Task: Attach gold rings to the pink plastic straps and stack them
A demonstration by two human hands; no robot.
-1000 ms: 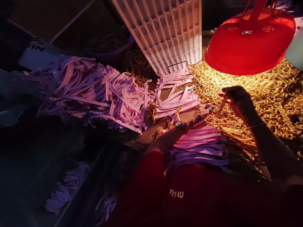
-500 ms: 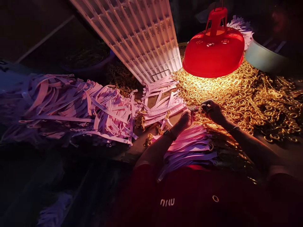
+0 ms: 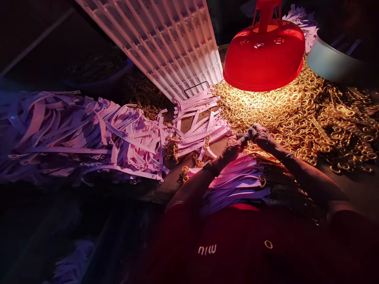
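My left hand [image 3: 232, 146] and my right hand [image 3: 260, 136] meet fingertip to fingertip at the near edge of a big heap of gold rings [image 3: 296, 114]. Both hands are closed in a pinch on something small between them that I cannot make out. A stack of pink-white strips [image 3: 237, 179] lies just below the hands, in front of my red shirt. More strips [image 3: 201, 126] lie left of the left hand. A watch sits on my left wrist.
A red lamp shade [image 3: 263, 55] hangs low over the rings. A white ribbed crate [image 3: 166, 43] leans behind the strips. A large loose pile of strips [image 3: 77, 134] spreads to the left. A pale bowl [image 3: 331, 63] stands at the far right.
My right hand came down from a raised position holding a gold piece and moved left to meet the left hand. The view shifted so the lamp now sits more central.
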